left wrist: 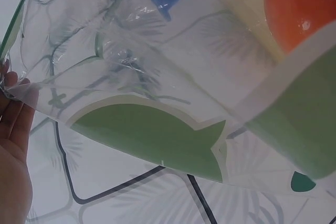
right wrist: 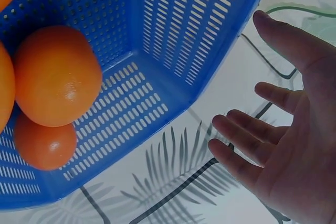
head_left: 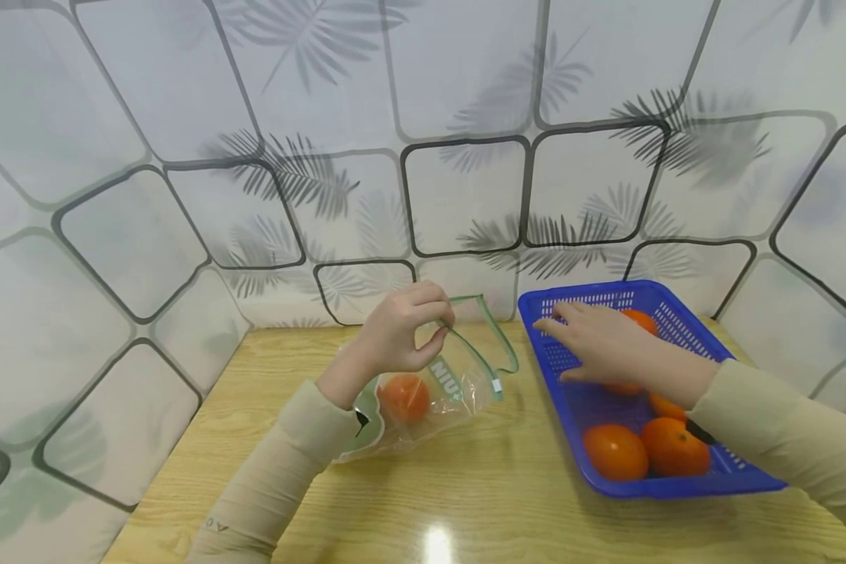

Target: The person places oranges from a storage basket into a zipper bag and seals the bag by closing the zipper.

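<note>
1. The left hand [head_left: 410, 325] pinches the green-edged mouth of a clear plastic zip bag [head_left: 475, 395] between thumb and fingers. The right hand [head_left: 602, 337] has its fingers spread, with nothing in them, by the far left corner of a blue plastic slotted basket [head_left: 677, 487]; from here I can't tell whether it brushes the rim.

2. I'd worry about the bag first: it's thin and held at one edge, so its mouth could easily sag closed. A sharp tug upward could also tip it and send the single round orange-red fruit [head_left: 405, 397] inside rolling.

3. Over the basket, a loose grasp could let one of the smooth, round orange fruits [head_left: 615, 452] slip, and a low sleeve might catch the rim.

4. The bag itself is see-through and crinkled, with pale "NIU" lettering, a white slider [head_left: 497, 385] on its green zip and a green fish-shaped print [left wrist: 152, 135]. It sits left of the basket, its lower part slumped on the pale wood-grain tabletop [head_left: 507, 501].

5. The fruit inside looks glossy and whole, near the printed end; those in the basket lie bunched together, several touching.
</note>
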Tool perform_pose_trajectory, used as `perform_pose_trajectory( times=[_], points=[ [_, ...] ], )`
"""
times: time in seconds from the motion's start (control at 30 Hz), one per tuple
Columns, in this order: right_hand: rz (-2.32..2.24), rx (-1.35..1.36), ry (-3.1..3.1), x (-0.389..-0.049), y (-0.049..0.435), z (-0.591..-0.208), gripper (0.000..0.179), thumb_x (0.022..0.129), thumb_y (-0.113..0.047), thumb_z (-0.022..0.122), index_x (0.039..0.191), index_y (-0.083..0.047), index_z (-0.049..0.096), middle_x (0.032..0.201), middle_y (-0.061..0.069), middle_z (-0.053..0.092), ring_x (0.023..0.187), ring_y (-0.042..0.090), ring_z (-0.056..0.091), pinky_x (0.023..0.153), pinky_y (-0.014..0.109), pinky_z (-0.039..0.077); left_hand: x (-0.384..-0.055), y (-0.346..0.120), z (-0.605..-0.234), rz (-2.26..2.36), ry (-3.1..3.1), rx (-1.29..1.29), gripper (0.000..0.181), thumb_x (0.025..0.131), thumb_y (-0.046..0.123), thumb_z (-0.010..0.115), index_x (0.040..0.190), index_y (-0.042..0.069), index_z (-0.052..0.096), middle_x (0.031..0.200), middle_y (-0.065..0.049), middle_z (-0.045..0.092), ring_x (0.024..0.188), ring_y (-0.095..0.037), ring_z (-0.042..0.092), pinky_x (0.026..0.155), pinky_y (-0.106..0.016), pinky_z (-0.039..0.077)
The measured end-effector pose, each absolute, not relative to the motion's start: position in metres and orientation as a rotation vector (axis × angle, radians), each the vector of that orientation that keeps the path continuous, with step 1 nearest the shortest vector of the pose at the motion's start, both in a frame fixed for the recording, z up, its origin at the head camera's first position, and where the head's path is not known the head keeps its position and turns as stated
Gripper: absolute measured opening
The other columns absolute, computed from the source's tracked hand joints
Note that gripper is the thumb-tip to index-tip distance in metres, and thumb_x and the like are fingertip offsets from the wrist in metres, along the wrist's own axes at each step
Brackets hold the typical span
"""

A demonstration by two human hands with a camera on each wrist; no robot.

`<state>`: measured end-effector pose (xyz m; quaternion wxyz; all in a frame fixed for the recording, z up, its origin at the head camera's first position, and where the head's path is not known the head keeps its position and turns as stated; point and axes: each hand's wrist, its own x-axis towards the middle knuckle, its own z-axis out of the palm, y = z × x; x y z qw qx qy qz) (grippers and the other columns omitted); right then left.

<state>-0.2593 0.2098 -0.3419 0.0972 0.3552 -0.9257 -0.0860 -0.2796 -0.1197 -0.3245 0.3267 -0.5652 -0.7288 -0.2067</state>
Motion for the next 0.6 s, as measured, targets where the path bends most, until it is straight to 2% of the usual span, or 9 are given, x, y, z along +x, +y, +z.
perform_pose_trajectory(
  times=[0.3,0.6],
  points=[
    [-0.228,1.023,-2.787,-0.262,0.22,-0.345,0.079,0.074,-0.044,0.095,0.139,-0.011,0.063,0.115,0.017,0.063,0.102,0.035,0.065,0.087,0.055,0.059,-0.281,-0.12,-0.327,-0.535,-1.904,-1.476,0.009,0.082,0.001,0.068,0.085,0.009,0.069,0.087,-0.004,0.066,0.084,-0.021,0.064,0.077,-0.034,0.057],
    [-0.201,0.928,-2.894,-0.266,0.232,-0.348,0.08,0.074,-0.044,0.094,0.14,-0.01,0.063,0.121,0.023,0.062,0.107,0.043,0.065,0.086,0.059,0.059,-0.282,-0.119,-0.327,-0.537,-1.895,-1.48,0.009,0.082,0.0,0.068,0.085,0.009,0.068,0.086,-0.003,0.066,0.084,-0.021,0.064,0.077,-0.034,0.057]
  ],
)
